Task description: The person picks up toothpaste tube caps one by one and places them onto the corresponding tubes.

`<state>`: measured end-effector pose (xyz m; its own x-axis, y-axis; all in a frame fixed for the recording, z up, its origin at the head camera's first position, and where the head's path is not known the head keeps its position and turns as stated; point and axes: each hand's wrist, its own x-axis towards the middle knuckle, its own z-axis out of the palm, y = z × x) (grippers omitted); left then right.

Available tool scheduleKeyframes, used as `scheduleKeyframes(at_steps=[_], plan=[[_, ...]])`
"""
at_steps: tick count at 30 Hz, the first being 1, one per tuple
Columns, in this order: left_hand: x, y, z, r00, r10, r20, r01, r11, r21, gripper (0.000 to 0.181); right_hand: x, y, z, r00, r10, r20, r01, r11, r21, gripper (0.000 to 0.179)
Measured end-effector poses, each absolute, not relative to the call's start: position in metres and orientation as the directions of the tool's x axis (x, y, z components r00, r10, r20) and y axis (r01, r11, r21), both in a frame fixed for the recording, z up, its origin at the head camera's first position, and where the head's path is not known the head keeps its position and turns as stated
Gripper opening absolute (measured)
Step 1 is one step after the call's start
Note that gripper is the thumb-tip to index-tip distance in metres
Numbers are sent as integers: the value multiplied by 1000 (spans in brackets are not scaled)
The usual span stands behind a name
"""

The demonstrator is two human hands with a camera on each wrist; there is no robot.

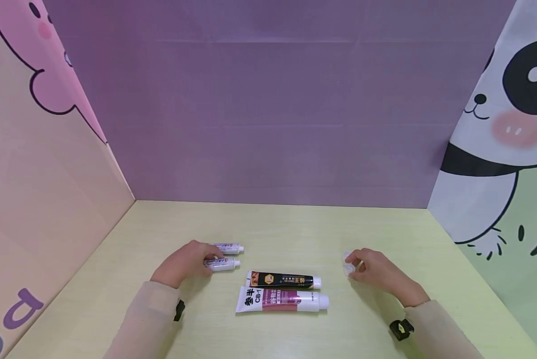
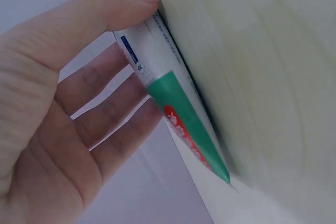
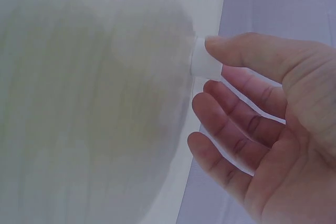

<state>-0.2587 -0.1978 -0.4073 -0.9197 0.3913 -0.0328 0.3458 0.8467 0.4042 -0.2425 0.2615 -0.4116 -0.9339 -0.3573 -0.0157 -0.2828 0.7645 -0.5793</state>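
I work in a three-sided booth point(image 1: 121, 172): flat pale-yellow tabletop point(image 1: 286, 229), creased purple backdrop point(image 1: 272, 114), pink cartoon-printed left wall point(image 1: 48, 184), green panda-printed right wall point(image 1: 526, 209).

passable: table point(image 1: 290, 232) behind black tube point(image 1: 290, 280) | obstacles: left grip point(image 1: 188, 261), small tubes point(image 1: 227, 264), right grip point(image 1: 377, 269), purple wall point(image 1: 272, 109)

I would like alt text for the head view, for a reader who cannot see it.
A person's left hand grips a small white tube beside a matching tube, while the right hand pinches a white cap. Between them, nearer the viewer, a black tube and a larger white-and-purple tube lie on a pale table.
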Motion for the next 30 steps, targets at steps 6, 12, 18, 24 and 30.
scheduleKeyframes(at_steps=[6,12,18,24,30], plan=[[-258,-197,-405,-918,394,-36,350,851,392,37,-243,262,-412,-933,-360,-13,-286,761,-582,22],[-257,-197,-404,-915,400,-47,349,847,401,37,-244,262,-412,-929,-369,-2,-302,764,-570,21],[-257,-198,-404,-907,419,-44,365,834,414,37,-242,262,-410,-932,-363,-5,-295,765,-572,21],[-257,-198,-402,-895,446,-25,399,823,405,38,-240,263,-409,-936,-352,-12,-282,769,-574,20],[-257,-196,-400,-891,453,-12,412,820,396,37,-238,264,-408,-932,-363,5,-303,769,-563,21]])
